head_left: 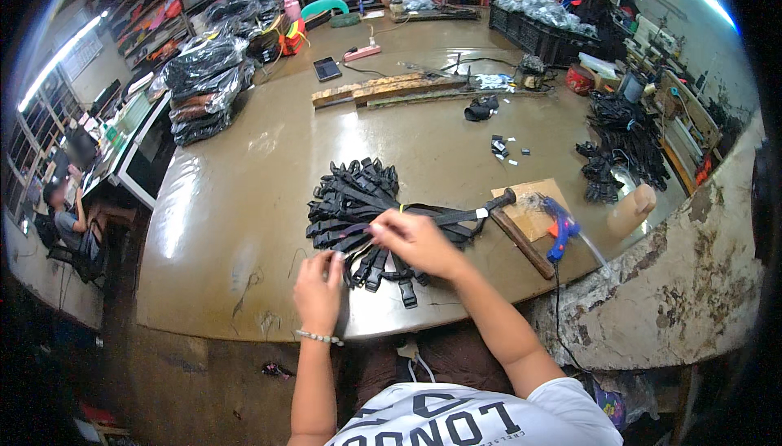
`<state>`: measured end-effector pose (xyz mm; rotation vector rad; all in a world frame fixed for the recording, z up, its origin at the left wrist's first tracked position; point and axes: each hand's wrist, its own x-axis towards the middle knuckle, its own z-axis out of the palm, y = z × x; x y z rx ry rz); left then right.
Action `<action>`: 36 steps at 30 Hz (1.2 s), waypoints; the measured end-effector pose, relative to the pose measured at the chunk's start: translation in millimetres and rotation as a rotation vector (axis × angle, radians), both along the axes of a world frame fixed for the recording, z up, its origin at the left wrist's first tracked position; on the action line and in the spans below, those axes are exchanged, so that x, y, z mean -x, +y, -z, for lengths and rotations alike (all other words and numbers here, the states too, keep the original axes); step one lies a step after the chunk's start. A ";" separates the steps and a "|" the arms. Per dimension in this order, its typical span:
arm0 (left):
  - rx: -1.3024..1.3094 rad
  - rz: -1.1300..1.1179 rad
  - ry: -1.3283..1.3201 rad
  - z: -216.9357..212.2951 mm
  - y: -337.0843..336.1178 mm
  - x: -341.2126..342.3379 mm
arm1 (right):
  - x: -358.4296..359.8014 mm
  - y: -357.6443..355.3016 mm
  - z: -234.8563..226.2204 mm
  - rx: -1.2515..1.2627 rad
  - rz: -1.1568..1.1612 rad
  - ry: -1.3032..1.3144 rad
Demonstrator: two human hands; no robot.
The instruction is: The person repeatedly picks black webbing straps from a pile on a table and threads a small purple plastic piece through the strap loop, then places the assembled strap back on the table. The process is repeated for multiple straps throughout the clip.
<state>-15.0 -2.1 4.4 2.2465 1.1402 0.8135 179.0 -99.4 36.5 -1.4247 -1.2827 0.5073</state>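
A bundle of black webbing straps with plastic side-release buckles point(350, 193) is fanned out on the table in front of me, with a yellow tie point(401, 208) around its middle. My right hand point(419, 244) reaches over the near side of the straps, thumb and fingers pinched together; what is between them is too small to make out. At the bundle's near left edge is my left hand point(318, 287), its bent fingers slightly apart beside the buckle ends. One strap with a white label point(471, 215) runs rightward to the hammer point(521, 238).
A blue glue gun point(562, 230) and a piece of cardboard point(533, 202) lie to the right. Farther off are wooden strips point(383, 87), a phone point(327, 69), small black parts point(499, 147) and bagged stacks point(208, 79). More black straps point(623, 136) are piled right. Other people sit across and left.
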 end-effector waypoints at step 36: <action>0.047 0.193 -0.185 23.5 -11.4 -3.9 | -0.9 17.3 48.1 0.229 -0.169 0.202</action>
